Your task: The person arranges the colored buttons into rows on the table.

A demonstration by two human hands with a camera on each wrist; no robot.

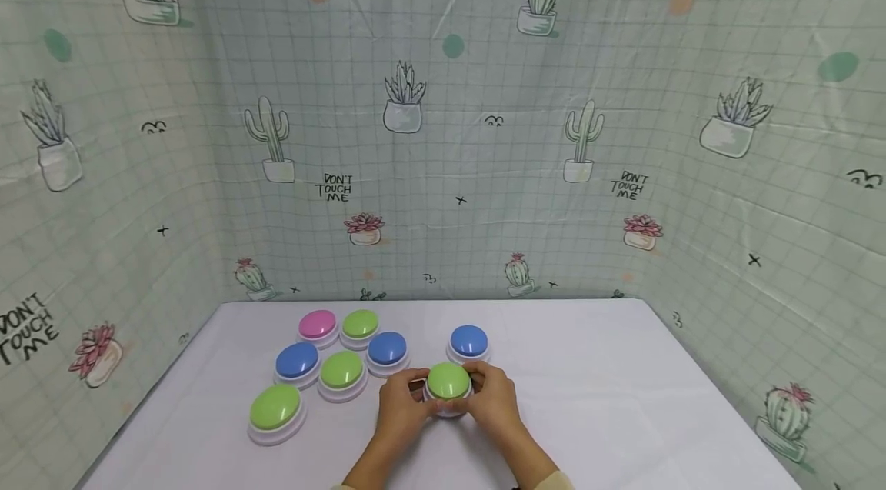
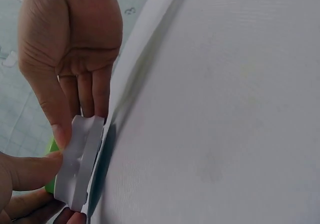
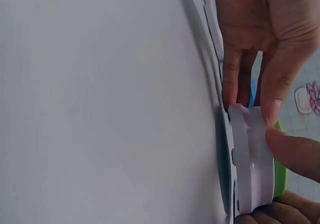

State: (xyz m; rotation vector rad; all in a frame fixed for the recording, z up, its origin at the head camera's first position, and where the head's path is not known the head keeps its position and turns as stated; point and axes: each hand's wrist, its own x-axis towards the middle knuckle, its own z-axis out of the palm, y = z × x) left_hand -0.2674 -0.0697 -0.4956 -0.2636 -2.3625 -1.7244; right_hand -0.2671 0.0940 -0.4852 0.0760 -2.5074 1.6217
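Between both hands is a push button with a green dome [image 1: 447,381] and a white base [image 2: 80,164], near the table's middle front. My left hand [image 1: 404,407] grips its left side, thumb toward the near edge. From the right side my right hand [image 1: 494,401] grips the same button, and the two thumbs meet at its front. In the right wrist view the white base [image 3: 252,159] is at or just above the tabletop; I cannot tell which. Just behind it stands a blue button [image 1: 469,341].
On the left of the white table [image 1: 623,413] several buttons stand in a loose group: a pink button [image 1: 318,325], blue ones such as this blue button [image 1: 298,360], and green ones, the nearest green button [image 1: 274,407] lying front left. A cactus-print cloth [image 1: 443,167] encloses the table.
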